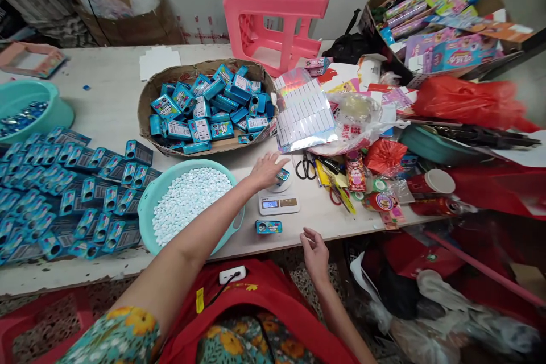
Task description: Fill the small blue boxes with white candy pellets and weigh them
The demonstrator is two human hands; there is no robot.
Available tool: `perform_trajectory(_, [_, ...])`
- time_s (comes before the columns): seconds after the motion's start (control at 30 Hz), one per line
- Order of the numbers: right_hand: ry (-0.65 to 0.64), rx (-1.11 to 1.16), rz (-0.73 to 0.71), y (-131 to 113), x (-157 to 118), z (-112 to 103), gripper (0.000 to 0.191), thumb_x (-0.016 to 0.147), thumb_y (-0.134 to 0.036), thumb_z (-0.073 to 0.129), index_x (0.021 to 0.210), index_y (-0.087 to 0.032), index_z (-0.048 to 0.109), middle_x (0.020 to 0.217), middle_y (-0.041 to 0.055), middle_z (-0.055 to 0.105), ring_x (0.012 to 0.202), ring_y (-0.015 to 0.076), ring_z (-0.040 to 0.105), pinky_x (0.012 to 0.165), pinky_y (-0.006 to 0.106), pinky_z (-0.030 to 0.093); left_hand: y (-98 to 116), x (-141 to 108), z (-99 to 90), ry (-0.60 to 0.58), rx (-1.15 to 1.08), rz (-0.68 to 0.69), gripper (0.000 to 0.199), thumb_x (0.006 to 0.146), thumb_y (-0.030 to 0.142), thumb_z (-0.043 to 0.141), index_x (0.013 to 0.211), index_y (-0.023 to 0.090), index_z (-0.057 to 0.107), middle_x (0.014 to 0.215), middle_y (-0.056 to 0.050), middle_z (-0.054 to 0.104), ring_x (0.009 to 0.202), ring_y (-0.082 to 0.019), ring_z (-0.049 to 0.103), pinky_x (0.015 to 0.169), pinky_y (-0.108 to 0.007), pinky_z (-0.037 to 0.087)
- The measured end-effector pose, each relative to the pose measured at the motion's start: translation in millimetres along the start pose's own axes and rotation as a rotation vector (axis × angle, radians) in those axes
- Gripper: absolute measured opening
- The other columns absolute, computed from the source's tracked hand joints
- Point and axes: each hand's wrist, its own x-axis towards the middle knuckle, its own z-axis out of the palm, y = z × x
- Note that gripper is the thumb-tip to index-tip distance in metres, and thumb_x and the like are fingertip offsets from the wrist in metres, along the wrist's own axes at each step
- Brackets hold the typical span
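My left hand (265,172) reaches over a small white digital scale (279,205) with its fingers stretched out. Just beside those fingers, a small blue tin (282,176) sits on the scale's round plate. Whether the hand touches the tin is hard to tell. Digits show on the scale's display. In front of the scale, near the table edge, lies a blue printed box (268,227). My right hand (314,245) hovers by that edge, loosely open and holding nothing. Under my left forearm stands a turquoise basin (147,224) filled with small white candies (187,196).
A cut-down carton (147,131) of blue boxes lies behind the basin. Rows of open blue boxes (102,193) cover the left. Scissors (306,166), silvery sticker sheets (305,114), a paper cup (435,181) and bags crowd the right. A pink stool (277,3) stands at the back.
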Motion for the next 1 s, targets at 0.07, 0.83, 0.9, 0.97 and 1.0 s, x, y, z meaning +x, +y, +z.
perform_trajectory(0.07, [-0.055,0.010,-0.012,-4,-4,1,0.036,0.077,-0.031,0.055,0.110,-0.018,0.058,0.110,0.0131,0.064,0.097,0.0246,0.062,0.085,0.044,0.050,5,2,5.7,-0.051,0.027,-0.027,0.039,0.077,0.025,0.063,0.114,0.023,0.055,0.119,-0.011,0.054,0.113,-0.029,0.045,0.088,-0.041,0.041])
perform_trajectory(0.83, [-0.588,-0.206,-0.349,-37,28,58,0.059,0.066,-0.038,0.073,0.121,-0.025,0.054,0.121,0.0096,0.057,0.112,0.0292,0.054,0.095,0.050,0.044,-130,-415,28.1,0.388,0.188,-1.356,0.047,0.081,0.042,0.048,0.121,0.017,0.045,0.111,-0.016,0.054,0.101,-0.032,0.055,0.078,-0.041,0.045])
perform_trajectory(0.9, [-0.582,-0.220,-0.366,-36,27,59,0.045,0.067,-0.040,0.073,0.107,-0.024,0.062,0.110,0.0082,0.063,0.107,0.0287,0.057,0.095,0.049,0.043,-132,-412,34.5,0.519,0.193,-1.354,0.053,0.080,0.038,0.050,0.128,0.016,0.041,0.115,-0.016,0.050,0.107,-0.032,0.051,0.086,-0.043,0.043])
perform_trajectory(0.97, [-0.561,-0.209,-0.339,-36,24,59,0.042,0.066,-0.044,0.072,0.101,-0.023,0.065,0.104,0.0078,0.065,0.101,0.0287,0.059,0.091,0.048,0.046,-128,-410,31.4,0.584,0.221,-1.346,0.054,0.081,0.037,0.050,0.131,0.016,0.040,0.119,-0.017,0.047,0.112,-0.034,0.046,0.091,-0.046,0.039])
perform_trajectory(1.0, [-0.548,-0.201,-0.321,-36,22,59,0.043,0.065,-0.046,0.073,0.100,-0.022,0.065,0.102,0.0078,0.066,0.099,0.0285,0.060,0.089,0.047,0.047,-124,-407,27.9,0.612,0.245,-1.330,0.054,0.083,0.038,0.049,0.131,0.016,0.041,0.122,-0.018,0.046,0.115,-0.035,0.043,0.094,-0.048,0.036])
